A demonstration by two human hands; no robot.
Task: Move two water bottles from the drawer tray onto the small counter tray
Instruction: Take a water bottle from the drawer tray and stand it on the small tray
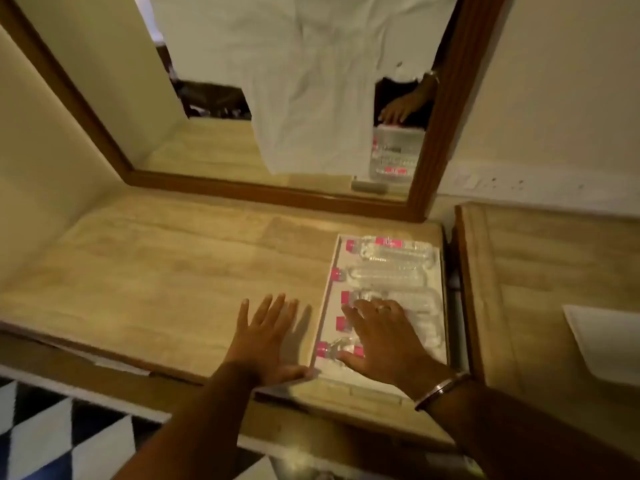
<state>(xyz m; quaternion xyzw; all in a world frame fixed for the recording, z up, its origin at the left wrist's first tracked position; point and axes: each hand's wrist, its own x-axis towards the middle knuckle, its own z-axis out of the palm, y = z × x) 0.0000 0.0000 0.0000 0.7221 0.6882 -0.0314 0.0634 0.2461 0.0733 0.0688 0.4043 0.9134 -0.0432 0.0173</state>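
Observation:
A white tray [328, 289] holds several clear water bottles with pink caps and labels, lying on their sides, caps to the left. The farthest bottle [394, 249] and the one behind my fingers [391, 277] are fully visible. My right hand [381, 336] rests flat on the nearer bottles, fingers spread, not gripping any. My left hand [268, 336] lies open on the wooden counter [166, 271] just left of the tray, thumb touching the tray's near corner. A small white tray [602, 341] shows at the right edge on a lower wooden surface.
A wood-framed mirror [277, 192] stands at the back of the counter and reflects the bottles and a hand. A gap [452, 278] separates the counter from the right-hand wooden unit [540, 265]. Black-and-white floor tiles [52, 434] lie below at the left.

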